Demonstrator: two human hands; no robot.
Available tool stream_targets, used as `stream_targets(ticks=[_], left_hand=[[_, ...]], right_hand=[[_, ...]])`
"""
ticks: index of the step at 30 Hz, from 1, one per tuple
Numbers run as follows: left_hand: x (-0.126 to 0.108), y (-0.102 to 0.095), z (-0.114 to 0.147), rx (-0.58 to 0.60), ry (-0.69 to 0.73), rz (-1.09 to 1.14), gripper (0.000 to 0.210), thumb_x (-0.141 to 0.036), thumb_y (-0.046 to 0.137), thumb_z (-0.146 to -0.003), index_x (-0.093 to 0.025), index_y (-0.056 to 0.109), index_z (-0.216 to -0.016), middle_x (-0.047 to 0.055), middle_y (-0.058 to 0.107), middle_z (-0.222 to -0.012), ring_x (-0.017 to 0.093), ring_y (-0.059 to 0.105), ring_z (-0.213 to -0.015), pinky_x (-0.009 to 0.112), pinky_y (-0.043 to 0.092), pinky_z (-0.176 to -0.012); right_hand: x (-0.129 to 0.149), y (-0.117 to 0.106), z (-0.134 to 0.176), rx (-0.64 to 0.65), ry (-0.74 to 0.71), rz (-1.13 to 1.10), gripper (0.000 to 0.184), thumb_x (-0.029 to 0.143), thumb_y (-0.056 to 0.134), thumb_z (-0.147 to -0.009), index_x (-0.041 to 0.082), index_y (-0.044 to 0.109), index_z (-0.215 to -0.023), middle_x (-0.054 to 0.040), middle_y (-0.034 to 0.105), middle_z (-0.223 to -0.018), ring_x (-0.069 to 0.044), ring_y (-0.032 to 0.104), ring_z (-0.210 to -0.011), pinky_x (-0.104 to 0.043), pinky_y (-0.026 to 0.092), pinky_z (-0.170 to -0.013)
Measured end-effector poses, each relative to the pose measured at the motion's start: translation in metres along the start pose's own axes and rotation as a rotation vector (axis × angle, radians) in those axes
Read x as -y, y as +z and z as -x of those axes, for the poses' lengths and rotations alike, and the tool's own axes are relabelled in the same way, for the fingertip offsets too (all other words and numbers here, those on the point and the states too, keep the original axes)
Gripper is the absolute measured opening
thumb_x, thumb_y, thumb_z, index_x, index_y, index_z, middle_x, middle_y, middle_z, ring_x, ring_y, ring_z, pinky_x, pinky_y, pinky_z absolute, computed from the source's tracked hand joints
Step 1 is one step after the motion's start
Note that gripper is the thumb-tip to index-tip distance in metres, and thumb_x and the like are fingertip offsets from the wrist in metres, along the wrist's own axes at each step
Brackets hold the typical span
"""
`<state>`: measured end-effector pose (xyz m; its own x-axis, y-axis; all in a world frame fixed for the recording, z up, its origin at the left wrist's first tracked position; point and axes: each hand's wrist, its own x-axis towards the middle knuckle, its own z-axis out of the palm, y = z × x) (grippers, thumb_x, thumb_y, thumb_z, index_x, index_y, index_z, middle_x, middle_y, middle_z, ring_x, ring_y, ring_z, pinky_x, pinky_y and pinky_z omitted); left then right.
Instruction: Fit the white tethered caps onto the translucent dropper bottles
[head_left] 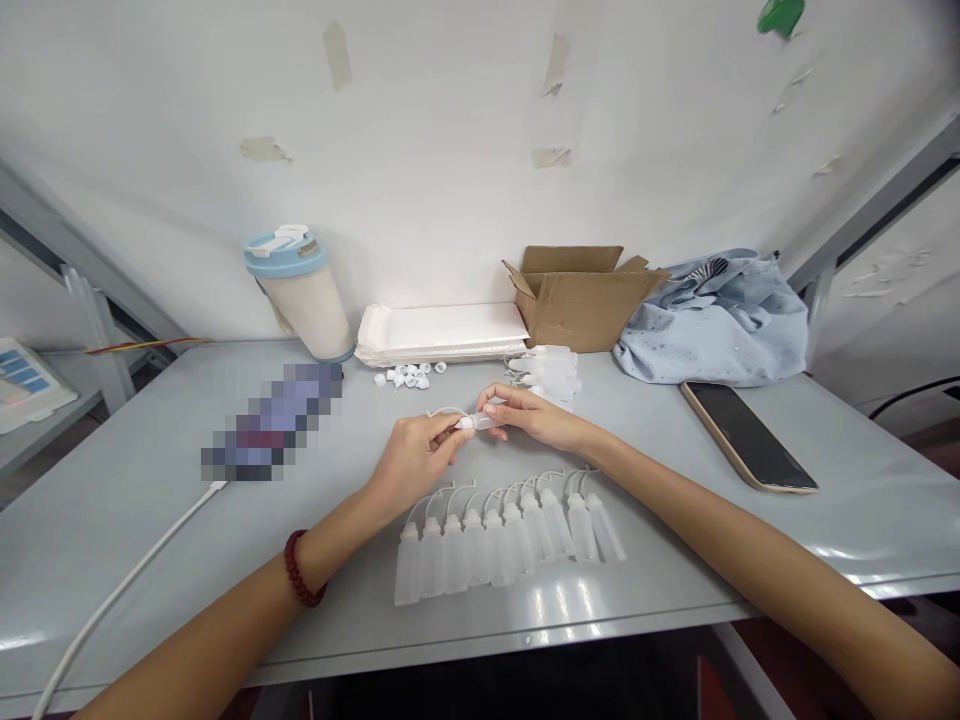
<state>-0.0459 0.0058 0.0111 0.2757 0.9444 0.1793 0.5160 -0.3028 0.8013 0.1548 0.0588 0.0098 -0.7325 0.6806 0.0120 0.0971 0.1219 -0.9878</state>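
Observation:
Between my two hands is a small translucent plastic bottle (486,422) with a white cap and a thin strap, held over the middle of the table. The fingers of my left hand (416,452) pinch its white cap end. My right hand (534,418) grips the bottle's body, with fingers partly covering it. In front of them lies a row of several similar bottles (472,545), each with a curved strap at its neck. Beyond my hands sit several small white caps (409,376). More translucent bottles (551,372) lie in a pile behind my right hand.
White padded packets (442,328) and an open cardboard box (585,305) stand along the wall. At the left are a blue-lidded cup (304,300) and a blurred item (274,420) on a white cable (127,590). A phone (750,437) and pale blue cloth (720,320) lie right.

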Motion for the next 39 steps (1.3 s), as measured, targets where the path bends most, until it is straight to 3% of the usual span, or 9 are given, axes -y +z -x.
stream_targets(ticks=[6,11,19,23,26,32,39], left_hand=[[-0.002,-0.001,-0.003,0.123,-0.177,0.182,0.038,-0.048,0.046,-0.086,-0.016,0.061,-0.074,0.0,0.059,-0.064,0.011,0.054,-0.05,0.023,0.044,-0.049],[0.002,0.0,-0.004,0.208,-0.232,0.215,0.044,-0.051,0.038,-0.089,-0.014,0.057,-0.073,-0.001,0.055,-0.06,0.011,0.053,-0.048,0.022,0.042,-0.047],[-0.004,0.0,0.0,0.051,-0.026,-0.044,0.022,-0.037,0.056,-0.082,-0.016,0.062,-0.084,0.001,0.062,-0.066,0.014,0.058,-0.059,0.026,0.046,-0.06],[-0.004,-0.001,0.0,0.121,-0.105,0.089,0.029,-0.043,0.053,-0.084,-0.016,0.063,-0.088,0.001,0.064,-0.071,0.014,0.059,-0.057,0.024,0.046,-0.054],[-0.005,-0.003,0.0,0.185,-0.152,0.13,0.038,-0.046,0.044,-0.089,-0.015,0.062,-0.077,0.002,0.064,-0.07,0.01,0.055,-0.05,0.022,0.044,-0.05],[-0.009,-0.002,0.001,0.096,-0.111,0.107,0.026,-0.039,0.053,-0.085,-0.015,0.064,-0.087,0.001,0.064,-0.073,0.011,0.056,-0.056,0.023,0.045,-0.056],[-0.008,-0.001,-0.004,0.191,-0.269,0.271,0.039,-0.048,0.048,-0.087,-0.014,0.06,-0.073,0.0,0.058,-0.063,0.009,0.051,-0.047,0.021,0.04,-0.046]], right_hand=[[0.0,0.0,0.0,0.007,-0.016,0.006,0.03,0.047,0.048,-0.091,0.017,0.05,-0.093,0.0047,0.051,-0.06,-0.012,0.046,-0.064,-0.027,0.032,-0.07],[-0.001,0.0,0.0,0.042,-0.023,-0.021,0.031,0.047,0.051,-0.089,0.017,0.05,-0.094,0.004,0.054,-0.062,-0.013,0.049,-0.066,-0.028,0.034,-0.071],[-0.002,0.0,-0.001,0.028,-0.012,-0.002,0.029,0.046,0.05,-0.09,0.017,0.051,-0.094,0.0041,0.054,-0.06,-0.013,0.049,-0.065,-0.028,0.033,-0.071],[-0.001,0.0,0.0,0.024,-0.017,-0.009,0.029,0.046,0.049,-0.091,0.017,0.051,-0.094,0.0038,0.054,-0.061,-0.013,0.05,-0.065,-0.028,0.034,-0.072],[0.0,0.0,-0.001,0.033,-0.027,-0.005,0.029,0.046,0.049,-0.091,0.017,0.051,-0.093,0.004,0.053,-0.061,-0.013,0.049,-0.065,-0.028,0.034,-0.072],[0.0,0.001,-0.001,0.026,-0.016,-0.006,0.03,0.047,0.05,-0.09,0.017,0.051,-0.093,0.0044,0.053,-0.06,-0.013,0.049,-0.065,-0.029,0.034,-0.073],[-0.002,0.001,0.0,0.027,-0.028,-0.042,0.03,0.047,0.05,-0.09,0.017,0.052,-0.093,0.0035,0.056,-0.062,-0.013,0.051,-0.067,-0.028,0.035,-0.074]])
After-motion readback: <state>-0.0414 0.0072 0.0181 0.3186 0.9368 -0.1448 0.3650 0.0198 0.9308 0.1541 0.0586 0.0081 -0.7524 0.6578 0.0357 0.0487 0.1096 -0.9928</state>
